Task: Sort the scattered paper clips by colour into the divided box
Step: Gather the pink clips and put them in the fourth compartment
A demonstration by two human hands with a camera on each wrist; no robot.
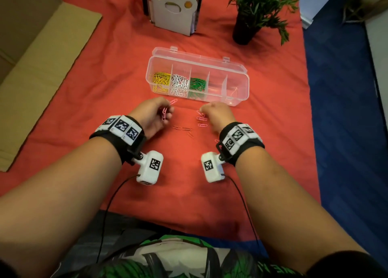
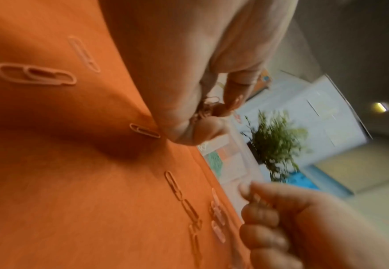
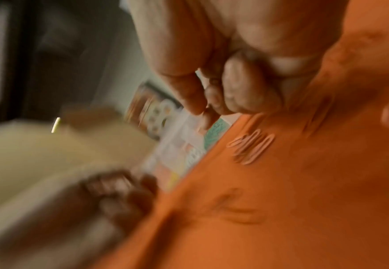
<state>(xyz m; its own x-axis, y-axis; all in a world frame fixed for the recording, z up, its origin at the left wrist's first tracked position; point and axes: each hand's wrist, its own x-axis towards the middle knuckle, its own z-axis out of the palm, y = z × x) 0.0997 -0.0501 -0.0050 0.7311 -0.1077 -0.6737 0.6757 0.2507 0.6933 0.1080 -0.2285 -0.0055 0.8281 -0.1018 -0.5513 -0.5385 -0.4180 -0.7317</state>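
The clear divided box (image 1: 241, 82) lies open on the red cloth, with yellow clips (image 1: 160, 80), white clips (image 1: 179, 84) and green clips (image 1: 197, 85) in its three left compartments. One pink clip (image 1: 233, 91) lies in the rightmost compartment. My left hand (image 1: 168, 112) (image 2: 214, 107) holds a bunch of pink clips (image 1: 164, 114) just in front of the box. My right hand (image 1: 202, 110) (image 3: 202, 111) is curled, its fingertips pinching a pink clip (image 1: 199, 112) at the cloth. More pink clips (image 1: 202, 122) (image 3: 251, 145) and darker red ones (image 1: 184, 129) lie between the hands.
A white paw-shaped holder (image 1: 172, 8) and a potted plant (image 1: 252, 10) stand behind the box. Flat cardboard (image 1: 42, 67) lies off the cloth's left edge and blue floor (image 1: 346, 109) is on the right. Loose clips (image 2: 34, 73) also lie under my left wrist.
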